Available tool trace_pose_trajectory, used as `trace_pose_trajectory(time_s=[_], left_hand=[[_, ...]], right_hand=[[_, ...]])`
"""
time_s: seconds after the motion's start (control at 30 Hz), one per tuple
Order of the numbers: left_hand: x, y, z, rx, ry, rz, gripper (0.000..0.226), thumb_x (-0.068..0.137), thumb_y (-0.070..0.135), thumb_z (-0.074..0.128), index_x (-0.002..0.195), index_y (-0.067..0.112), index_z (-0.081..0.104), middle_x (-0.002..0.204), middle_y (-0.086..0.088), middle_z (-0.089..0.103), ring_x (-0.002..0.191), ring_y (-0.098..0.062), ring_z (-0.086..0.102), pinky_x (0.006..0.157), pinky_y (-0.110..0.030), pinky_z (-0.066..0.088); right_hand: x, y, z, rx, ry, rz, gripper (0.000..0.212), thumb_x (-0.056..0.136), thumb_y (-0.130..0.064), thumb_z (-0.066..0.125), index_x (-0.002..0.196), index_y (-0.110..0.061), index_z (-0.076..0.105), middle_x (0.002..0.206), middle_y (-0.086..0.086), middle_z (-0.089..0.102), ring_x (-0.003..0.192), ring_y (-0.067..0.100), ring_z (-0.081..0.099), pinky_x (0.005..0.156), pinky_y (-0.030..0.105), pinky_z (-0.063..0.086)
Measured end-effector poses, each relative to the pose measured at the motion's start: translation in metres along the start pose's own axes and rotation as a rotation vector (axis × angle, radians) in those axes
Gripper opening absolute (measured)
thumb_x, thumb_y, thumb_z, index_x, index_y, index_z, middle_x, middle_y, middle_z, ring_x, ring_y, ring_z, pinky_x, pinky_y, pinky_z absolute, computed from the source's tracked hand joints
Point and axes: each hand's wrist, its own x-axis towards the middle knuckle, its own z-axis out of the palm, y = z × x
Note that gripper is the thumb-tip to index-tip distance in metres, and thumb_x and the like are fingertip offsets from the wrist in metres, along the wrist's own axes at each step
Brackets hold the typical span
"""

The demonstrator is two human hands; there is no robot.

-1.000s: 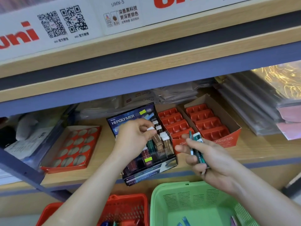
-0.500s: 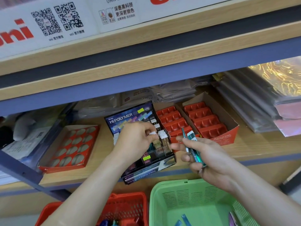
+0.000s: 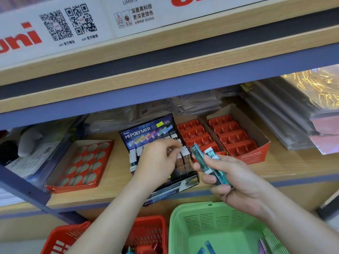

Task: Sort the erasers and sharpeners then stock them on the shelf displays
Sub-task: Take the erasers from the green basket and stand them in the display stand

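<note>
Teal erasers: we count a small bundle of slim sleeved sticks, white ends showing, held just right of the display box, above the shelf's near edge.
Right hand: we see it clenched around the teal erasers, thumb across them.
Left hand: we find it over the display box, fingertips pinched at the rows of erasers; whether they grip one, we cannot tell.
Display box: we read "HI-POLYMER" on its raised lid; it stands mid-shelf, rows of sleeved erasers inside.
Red trays: we list two with bare compartments, just right of the display box.
Round-hole tray: we place it left of the display box.
Shelf: wooden, we note, with wrapped stock at far right.
Green basket: we see it below the shelf, a few sticks inside.
Red basket: we see it left of the green one.
</note>
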Motion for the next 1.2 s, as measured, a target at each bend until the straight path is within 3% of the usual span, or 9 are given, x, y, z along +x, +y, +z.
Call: trace_pose_trajectory(time_s=[0.1, 0.27, 0.43, 0.6, 0.77, 0.87, 0.97, 1.07, 1.2], left_hand=[[-0.010, 0.016, -0.012, -0.538, -0.156, -0.108, 0.015, 0.091, 0.018, 0.063, 0.096, 0.029, 0.072, 0.084, 0.007, 0.071, 0.075, -0.009, 0.064, 0.070, -0.019, 0.053], [-0.022, 0.018, -0.015, -0.409, -0.088, -0.055, 0.011, 0.075, 0.020, 0.080, 0.075, 0.029, 0.073, 0.067, 0.016, 0.067, 0.059, 0.000, 0.055, 0.059, -0.014, 0.042], [-0.032, 0.017, -0.013, -0.378, -0.024, -0.057, 0.014, 0.078, 0.018, 0.078, 0.074, 0.030, 0.070, 0.067, 0.011, 0.068, 0.060, 0.000, 0.057, 0.059, -0.012, 0.042], [-0.038, 0.013, -0.010, -0.291, -0.222, 0.024, 0.054, 0.083, 0.012, 0.070, 0.116, 0.052, 0.055, 0.072, 0.011, 0.060, 0.064, -0.006, 0.056, 0.069, -0.026, 0.051], [-0.013, -0.003, -0.028, -0.454, 0.151, -0.186, 0.032, 0.084, 0.012, 0.072, 0.101, 0.037, 0.063, 0.066, -0.004, 0.067, 0.061, -0.023, 0.061, 0.068, -0.036, 0.053], [-0.002, -0.016, -0.027, -0.398, 0.189, -0.232, 0.022, 0.084, 0.017, 0.072, 0.094, 0.034, 0.063, 0.068, -0.009, 0.067, 0.056, -0.013, 0.055, 0.061, -0.032, 0.048], [0.002, -0.021, -0.018, -0.330, 0.147, -0.247, 0.023, 0.083, 0.017, 0.074, 0.089, 0.035, 0.061, 0.064, -0.001, 0.063, 0.046, -0.005, 0.048, 0.049, -0.021, 0.039], [0.006, -0.022, -0.017, -0.313, 0.140, -0.230, 0.022, 0.083, 0.019, 0.074, 0.088, 0.034, 0.059, 0.061, 0.002, 0.059, 0.044, -0.003, 0.046, 0.049, -0.020, 0.039], [0.006, -0.021, -0.015, -0.257, 0.126, -0.187, 0.022, 0.083, 0.021, 0.073, 0.085, 0.034, 0.055, 0.060, 0.006, 0.056, 0.048, -0.004, 0.049, 0.051, -0.020, 0.042]], right_hand=[[-0.002, 0.000, 0.002, -0.088, -0.043, 0.016, 0.022, 0.086, -0.018, 0.061, 0.100, -0.001, 0.065, 0.078, 0.009, 0.066, 0.044, 0.006, 0.039, 0.031, 0.012, 0.021], [-0.004, 0.000, 0.004, -0.143, -0.050, -0.005, 0.026, 0.081, -0.023, 0.068, 0.099, -0.003, 0.069, 0.083, 0.011, 0.068, 0.043, 0.006, 0.040, 0.031, 0.012, 0.021], [-0.004, 0.003, 0.008, -0.176, -0.019, -0.073, 0.013, 0.086, -0.008, 0.061, 0.092, 0.003, 0.059, 0.051, 0.000, 0.059, 0.034, 0.003, 0.039, 0.030, 0.011, 0.019], [0.000, 0.006, 0.009, -0.188, 0.021, -0.089, 0.006, 0.088, -0.009, 0.063, 0.092, -0.005, 0.062, 0.072, 0.007, 0.060, 0.047, 0.007, 0.040, 0.033, 0.014, 0.022], [0.002, 0.000, 0.002, 0.126, 0.097, -0.058, 0.033, 0.089, 0.011, 0.044, 0.118, 0.001, 0.058, 0.082, 0.019, 0.067, 0.058, 0.017, 0.056, 0.041, 0.019, 0.042], [0.000, -0.005, -0.002, 0.186, 0.123, -0.044, 0.032, 0.093, 0.007, 0.045, 0.121, -0.002, 0.056, 0.099, 0.025, 0.071, 0.065, 0.023, 0.066, 0.048, 0.025, 0.054], [-0.002, -0.005, 0.000, 0.124, 0.161, -0.018, 0.025, 0.097, -0.004, 0.047, 0.121, -0.008, 0.055, 0.103, 0.022, 0.072, 0.052, 0.019, 0.060, 0.033, 0.017, 0.041], [-0.001, -0.004, 0.001, 0.084, 0.195, -0.029, 0.024, 0.097, -0.007, 0.048, 0.120, -0.007, 0.053, 0.101, 0.021, 0.073, 0.045, 0.012, 0.044, 0.030, 0.014, 0.024], [0.001, -0.003, 0.001, 0.083, 0.195, -0.027, 0.027, 0.094, -0.003, 0.045, 0.120, -0.003, 0.052, 0.102, 0.023, 0.072, 0.045, 0.010, 0.040, 0.030, 0.014, 0.022]])
